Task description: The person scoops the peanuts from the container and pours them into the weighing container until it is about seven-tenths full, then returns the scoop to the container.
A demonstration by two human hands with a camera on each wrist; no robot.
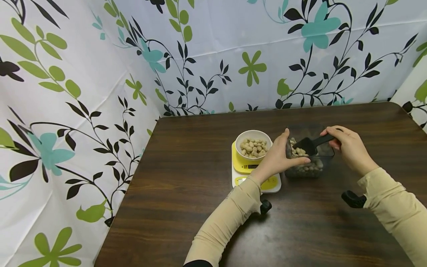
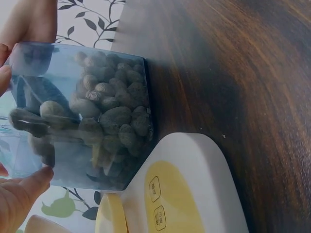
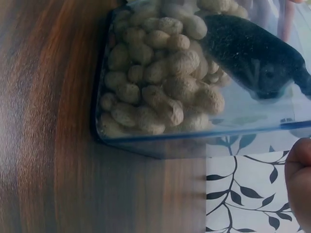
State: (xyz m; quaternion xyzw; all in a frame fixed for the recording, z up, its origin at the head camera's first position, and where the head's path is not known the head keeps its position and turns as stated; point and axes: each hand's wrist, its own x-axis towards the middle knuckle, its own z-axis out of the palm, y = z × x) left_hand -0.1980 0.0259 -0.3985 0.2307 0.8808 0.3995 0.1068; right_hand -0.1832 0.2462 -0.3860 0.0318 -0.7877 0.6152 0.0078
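Observation:
My right hand (image 1: 348, 146) grips the handle of a black scoop (image 1: 309, 145), whose blade is inside a clear plastic container (image 1: 295, 172). Unshelled peanuts (image 3: 155, 82) fill the lower part of that container, seen through its wall in both wrist views. Peanuts also lie at the scoop blade in the head view. With thumb and fingers spread around its near left corner, my left hand (image 1: 275, 155) holds the container. To the left, a white bowl (image 1: 238, 144) containing unshelled peanuts (image 1: 253, 148) sits on a yellow and white kitchen scale (image 1: 238, 165).
Everything stands on a dark brown wooden table (image 1: 186, 170). The scale stands close beside the container, partly behind my left forearm. A white curtain (image 1: 213, 48) with leaf and flower prints hangs along the table's back and left sides.

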